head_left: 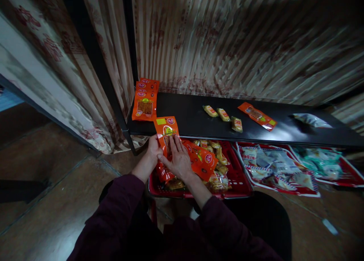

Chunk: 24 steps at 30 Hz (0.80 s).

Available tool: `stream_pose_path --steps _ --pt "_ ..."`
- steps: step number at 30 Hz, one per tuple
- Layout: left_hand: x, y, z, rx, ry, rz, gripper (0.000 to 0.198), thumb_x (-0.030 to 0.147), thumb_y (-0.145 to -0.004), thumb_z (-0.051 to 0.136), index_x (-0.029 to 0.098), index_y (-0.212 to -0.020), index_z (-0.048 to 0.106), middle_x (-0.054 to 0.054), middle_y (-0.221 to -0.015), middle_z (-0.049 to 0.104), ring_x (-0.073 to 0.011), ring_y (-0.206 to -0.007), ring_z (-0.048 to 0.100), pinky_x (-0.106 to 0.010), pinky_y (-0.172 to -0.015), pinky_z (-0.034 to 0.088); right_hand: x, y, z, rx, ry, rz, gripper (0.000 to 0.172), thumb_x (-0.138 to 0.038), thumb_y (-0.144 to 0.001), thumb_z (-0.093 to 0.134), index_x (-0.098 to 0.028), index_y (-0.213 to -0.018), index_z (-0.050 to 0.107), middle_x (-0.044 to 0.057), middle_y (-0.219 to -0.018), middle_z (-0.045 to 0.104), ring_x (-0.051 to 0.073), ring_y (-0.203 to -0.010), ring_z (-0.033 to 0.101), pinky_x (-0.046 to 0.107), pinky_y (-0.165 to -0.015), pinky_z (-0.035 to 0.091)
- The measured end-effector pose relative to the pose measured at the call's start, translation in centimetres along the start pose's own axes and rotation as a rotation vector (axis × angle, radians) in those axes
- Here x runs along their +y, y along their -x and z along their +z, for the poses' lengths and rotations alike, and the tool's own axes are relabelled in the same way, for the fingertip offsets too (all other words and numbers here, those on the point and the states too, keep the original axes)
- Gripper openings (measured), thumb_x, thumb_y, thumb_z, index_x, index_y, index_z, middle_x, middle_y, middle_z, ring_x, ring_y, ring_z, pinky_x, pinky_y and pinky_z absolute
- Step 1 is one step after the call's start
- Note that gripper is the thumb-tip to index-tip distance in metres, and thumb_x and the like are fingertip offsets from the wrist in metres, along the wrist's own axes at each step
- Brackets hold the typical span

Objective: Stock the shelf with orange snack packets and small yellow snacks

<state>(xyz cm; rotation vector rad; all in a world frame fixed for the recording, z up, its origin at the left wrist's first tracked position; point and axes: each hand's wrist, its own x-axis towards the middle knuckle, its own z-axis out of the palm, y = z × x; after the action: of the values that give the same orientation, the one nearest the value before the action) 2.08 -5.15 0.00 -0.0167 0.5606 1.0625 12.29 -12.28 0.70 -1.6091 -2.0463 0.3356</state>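
Observation:
An orange snack packet (pixel 162 129) is held up over the red basket (pixel 241 177), in front of the shelf edge. My left hand (pixel 154 150) grips it at its lower left side, fingers closed around it. My right hand (pixel 179 160) lies flat on the packet's face, fingers stretched out. More orange packets (pixel 203 164) and several yellow wrapped snacks (pixel 218 181) fill the basket below my hands. On the shelf's left end stands an overlapping row of orange packets (pixel 145 105), leaning near the post.
The black shelf (pixel 182 118) carries small yellow wrapped snacks (pixel 223 115), one orange packet (pixel 257 116) and a silvery packet (pixel 311 120). Baskets of white packets (pixel 277 166) and green packets (pixel 324 162) stand to the right. A black post (pixel 98 60) and patterned curtain (pixel 182 41) border the shelf.

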Motion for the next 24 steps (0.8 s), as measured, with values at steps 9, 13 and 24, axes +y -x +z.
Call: stream_pose_path --steps 9,13,24 --pt "-1.1 -0.4 -0.6 -0.027 -0.151 0.237 0.047 0.009 -0.061 0.065 0.018 -0.107 0.062 -0.001 -0.084 0.07 -0.0166 -0.082 0.067 -0.03 -0.085 0.049 0.1 -0.1 -0.4 -0.071 -0.2 0.006 0.091 -0.061 -0.081 0.052 -0.01 -0.148 0.018 0.018 -0.154 0.02 0.029 -0.143 0.02 0.049 -0.115 0.025" --pt "-2.0 -0.5 -1.2 -0.053 -0.226 0.229 0.049 0.013 -0.057 0.074 0.019 -0.104 0.063 0.0 -0.083 0.069 -0.017 -0.082 0.065 -0.029 -0.082 0.049 -0.2 0.3 -0.1 -0.013 -0.287 0.032 0.086 -0.058 -0.085 0.047 -0.012 -0.149 0.013 0.017 -0.154 0.022 0.028 -0.143 0.022 0.051 -0.115 0.024" --pt "-2.0 -0.2 -0.4 0.016 -0.229 0.179 0.036 0.019 -0.055 0.082 0.016 -0.087 0.066 -0.001 -0.077 0.068 -0.0133 -0.075 0.063 -0.026 -0.078 0.049 0.0 0.6 0.7 0.038 -0.394 0.085 0.079 -0.052 -0.087 0.047 -0.015 -0.149 0.015 0.015 -0.152 0.028 0.027 -0.14 0.029 0.05 -0.113 0.028"
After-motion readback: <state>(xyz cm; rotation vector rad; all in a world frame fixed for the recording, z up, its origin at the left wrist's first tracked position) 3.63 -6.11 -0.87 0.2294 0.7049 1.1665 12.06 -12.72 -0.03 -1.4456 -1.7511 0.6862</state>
